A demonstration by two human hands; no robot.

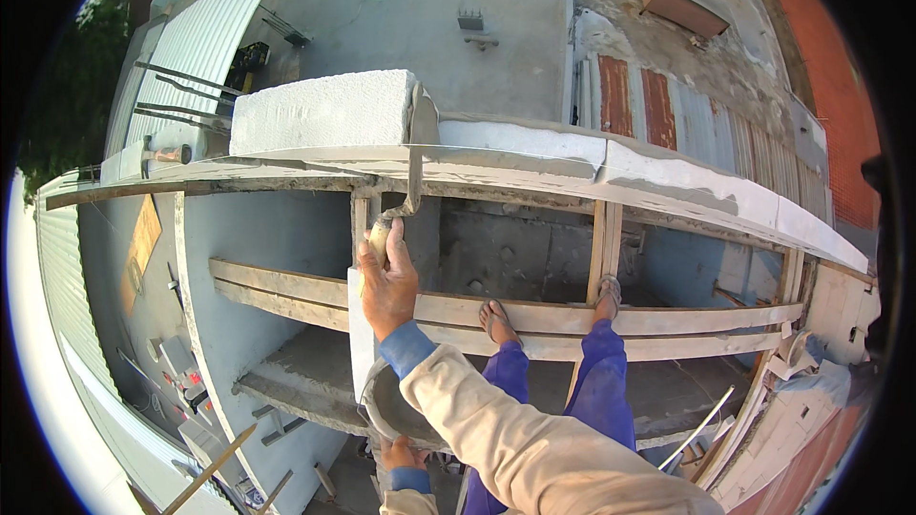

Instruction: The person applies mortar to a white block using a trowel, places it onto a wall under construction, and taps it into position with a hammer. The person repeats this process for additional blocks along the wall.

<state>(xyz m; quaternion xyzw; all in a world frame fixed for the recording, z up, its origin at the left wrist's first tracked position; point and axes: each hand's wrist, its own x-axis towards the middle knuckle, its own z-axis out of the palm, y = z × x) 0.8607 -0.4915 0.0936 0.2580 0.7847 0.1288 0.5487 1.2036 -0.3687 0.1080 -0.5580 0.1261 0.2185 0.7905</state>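
Note:
My right hand (389, 278) grips the wooden handle of a trowel (412, 167). Its blade stands upright against the right end of a white block (324, 113), where grey mortar sticks. The block lies on top of a wall course of white blocks (592, 154) that runs off to the right. Low by my body, my left hand (402, 452) holds the rim of a round grey mortar pan (384, 408). My sandalled feet (498, 320) stand on wooden scaffold planks (687, 317) just behind the wall.
Past the wall there is a long drop to a concrete roof (429, 10) and corrugated metal sheets (196, 48). A red brick wall (830, 67) stands at the far right. Loose white blocks (840, 305) lie at the right, and timber pieces and tools lie at the lower left.

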